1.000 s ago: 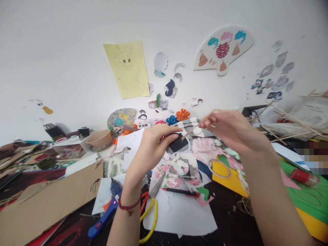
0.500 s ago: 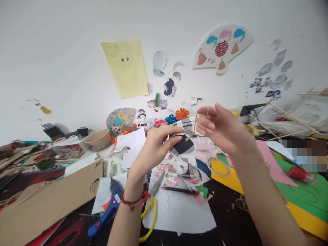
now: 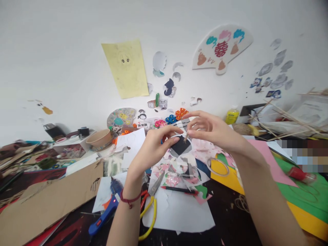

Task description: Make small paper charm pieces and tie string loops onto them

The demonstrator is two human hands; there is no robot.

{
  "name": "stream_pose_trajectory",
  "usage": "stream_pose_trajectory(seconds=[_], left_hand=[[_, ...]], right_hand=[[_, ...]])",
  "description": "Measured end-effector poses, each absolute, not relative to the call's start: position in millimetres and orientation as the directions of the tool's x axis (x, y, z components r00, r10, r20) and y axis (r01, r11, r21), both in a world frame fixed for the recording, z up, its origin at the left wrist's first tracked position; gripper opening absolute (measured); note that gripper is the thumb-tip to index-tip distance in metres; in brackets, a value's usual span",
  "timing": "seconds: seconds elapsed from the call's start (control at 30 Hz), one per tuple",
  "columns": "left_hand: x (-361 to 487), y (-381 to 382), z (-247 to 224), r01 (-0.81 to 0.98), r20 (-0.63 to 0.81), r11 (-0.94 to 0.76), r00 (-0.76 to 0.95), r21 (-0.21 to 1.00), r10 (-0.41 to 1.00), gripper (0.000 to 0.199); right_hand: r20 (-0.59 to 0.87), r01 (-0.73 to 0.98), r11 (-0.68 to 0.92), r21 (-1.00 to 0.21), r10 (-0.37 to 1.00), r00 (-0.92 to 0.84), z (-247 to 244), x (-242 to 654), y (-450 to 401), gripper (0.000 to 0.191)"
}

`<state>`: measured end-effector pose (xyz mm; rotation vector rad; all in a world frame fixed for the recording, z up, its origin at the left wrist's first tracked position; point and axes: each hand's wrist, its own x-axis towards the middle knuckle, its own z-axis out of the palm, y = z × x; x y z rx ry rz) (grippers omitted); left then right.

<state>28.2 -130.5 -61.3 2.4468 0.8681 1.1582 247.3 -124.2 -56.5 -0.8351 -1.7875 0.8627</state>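
My left hand (image 3: 157, 145) pinches the upper left edge of a small round cutout (image 3: 180, 147), which has a black shape on grey with a pale rim. A piece of brown twine (image 3: 186, 139) with a knot lies at the cutout's top right edge. Thumb and forefinger of my right hand (image 3: 210, 130) are closed on this twine close to the knot, while the other fingers stay curled behind. Below the hands, paper scraps (image 3: 169, 171) are heaped on a white sheet (image 3: 179, 212).
Scissors with yellow handles (image 3: 153, 205) and a blue glue gun (image 3: 105, 215) lie in front on the left, beside a cardboard sheet (image 3: 51, 201). A tape roll (image 3: 217, 166) rests on coloured paper at right. Bead flowers (image 3: 170, 119) stand by the wall.
My right hand has come down and left toward the cutout; the twine that was stretched upward is now gripped near its knot. My left hand keeps its hold.
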Motion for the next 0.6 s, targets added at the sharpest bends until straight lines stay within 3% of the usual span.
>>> stream_pose_trajectory(seconds=[0.1,0.23,0.43,0.6], left_hand=[[27,-133,-61,0.403,0.596,-0.767,0.484,0.499,0.641,0.016],[24,-140,-56,0.429,0.611,-0.766,0.465,0.478,0.641,0.015],[2,-169,-45,0.636,0.820,-0.695,0.166,0.335,0.547,0.012],[-41,-217,-71,0.797,0.855,-0.534,0.042,0.283,0.517,0.006]], right_hand=[[0.395,0.078,0.469,-0.880,0.812,-0.429,-59,246,-122,0.049],[0.390,0.035,0.443,-0.896,0.822,-0.415,-64,242,-118,0.034],[0.367,-0.003,0.397,-0.918,0.846,-0.388,-67,231,-116,0.036],[0.325,0.027,0.373,-0.927,0.840,-0.434,-74,214,-118,0.038]])
